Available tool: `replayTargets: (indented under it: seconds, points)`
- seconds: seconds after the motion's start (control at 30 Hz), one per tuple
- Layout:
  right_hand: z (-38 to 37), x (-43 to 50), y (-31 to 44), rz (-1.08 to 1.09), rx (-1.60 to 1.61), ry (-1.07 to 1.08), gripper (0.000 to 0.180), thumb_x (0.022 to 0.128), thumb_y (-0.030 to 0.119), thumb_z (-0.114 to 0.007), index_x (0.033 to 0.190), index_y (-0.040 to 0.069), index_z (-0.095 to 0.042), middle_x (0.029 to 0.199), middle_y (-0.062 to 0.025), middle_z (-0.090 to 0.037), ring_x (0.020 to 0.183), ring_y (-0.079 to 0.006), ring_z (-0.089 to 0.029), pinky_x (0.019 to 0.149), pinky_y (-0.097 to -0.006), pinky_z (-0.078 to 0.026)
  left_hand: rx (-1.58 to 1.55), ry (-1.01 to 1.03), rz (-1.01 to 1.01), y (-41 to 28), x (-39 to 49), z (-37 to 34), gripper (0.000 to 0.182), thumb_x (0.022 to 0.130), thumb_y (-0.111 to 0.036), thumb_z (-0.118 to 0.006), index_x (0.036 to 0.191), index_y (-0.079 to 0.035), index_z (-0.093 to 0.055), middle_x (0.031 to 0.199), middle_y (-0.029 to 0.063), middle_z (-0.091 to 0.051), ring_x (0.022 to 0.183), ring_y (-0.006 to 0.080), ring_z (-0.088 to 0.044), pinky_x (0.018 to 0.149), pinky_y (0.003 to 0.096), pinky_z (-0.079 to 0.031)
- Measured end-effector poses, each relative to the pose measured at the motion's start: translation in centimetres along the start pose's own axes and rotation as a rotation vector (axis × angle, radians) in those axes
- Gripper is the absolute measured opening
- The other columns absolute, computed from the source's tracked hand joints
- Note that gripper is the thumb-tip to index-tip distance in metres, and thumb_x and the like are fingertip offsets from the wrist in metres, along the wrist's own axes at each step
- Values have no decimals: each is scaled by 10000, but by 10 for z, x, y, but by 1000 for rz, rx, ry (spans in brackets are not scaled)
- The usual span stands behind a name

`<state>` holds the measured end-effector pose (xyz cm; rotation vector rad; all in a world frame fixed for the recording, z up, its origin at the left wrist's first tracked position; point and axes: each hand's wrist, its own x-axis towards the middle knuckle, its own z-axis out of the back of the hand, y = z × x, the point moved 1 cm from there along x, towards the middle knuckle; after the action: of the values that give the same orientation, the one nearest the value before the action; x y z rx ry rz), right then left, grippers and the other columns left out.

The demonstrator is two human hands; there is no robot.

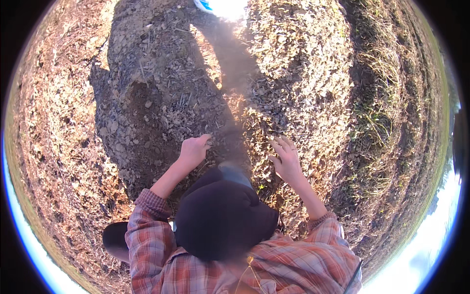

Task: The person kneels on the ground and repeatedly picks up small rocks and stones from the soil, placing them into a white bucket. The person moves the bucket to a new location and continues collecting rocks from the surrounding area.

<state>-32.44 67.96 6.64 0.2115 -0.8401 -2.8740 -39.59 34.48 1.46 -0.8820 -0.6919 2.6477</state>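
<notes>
My left hand [195, 149] hangs over the shaded soil [161, 110], its fingers curled and the thumb and fingertip close together. Whether something small sits between them is too fine to tell. To the right, my right hand [286, 158] is over sunlit, leaf-littered ground [304, 92], with fingers spread and nothing visible in them. Between the hands lies dark clothing over my knee [224, 217]. A smudge or glare blurs the middle of the view.
A white and blue container [205, 5], partly washed out by glare, stands at the top edge. Grassy weeds [374, 121] grow in a furrow on the right. Rows of rough soil with dry plant litter run along both sides.
</notes>
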Motion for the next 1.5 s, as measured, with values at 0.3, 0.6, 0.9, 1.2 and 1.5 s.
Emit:
replayTargets:
  seconds: [0.3, 0.6, 0.9, 1.2, 1.5]
  points:
    - [67, 104, -189, -360, -58, -559, 198, 869, 51, -647, 1064, 20, -668, 1067, -173, -650, 1033, -368, -600, 912, -434, -484, -172, -227, -180, -83, 61, -8, 179, 771, -24, -723, 944, -3, -679, 933, 157, -687, 832, 329, -658, 716, 406, -501]
    - [53, 142, -259, -393, -166, -423, 170, 893, 128, -609, 1030, 27, -604, 1007, -228, -643, 955, -387, -629, 804, -465, -521, -577, -133, -90, -94, 84, -24, 186, 933, -3, -615, 1101, 58, -664, 1002, 175, -731, 929, 200, -718, 799, 304, -553]
    - [60, 210, -270, -508, -68, -516, 258, 886, 130, -580, 1135, 67, -611, 1029, -139, -727, 992, -362, -666, 827, -450, -546, -604, -6, -220, -118, 122, -29, 164, 932, 17, -639, 1088, 53, -677, 1033, 116, -724, 945, 149, -692, 824, 266, -558]
    - [90, 173, -236, -503, 400, -688, 159, 875, 78, -600, 1001, -17, -614, 887, -181, -724, 852, -309, -715, 769, -373, -548, -980, 126, -165, -199, 165, -4, 286, 995, -193, -600, 1160, 31, -665, 1036, 108, -722, 939, 207, -686, 849, 347, -549]
    - [41, 74, -89, -2, 184, -491, 368, 840, 139, -680, 1178, 11, -610, 1035, -213, -662, 930, -373, -677, 813, -442, -571, -1430, 358, 135, -234, 170, -26, 324, 1025, -201, -557, 1278, -5, -505, 1174, 104, -621, 1029, 215, -610, 908, 423, -526]
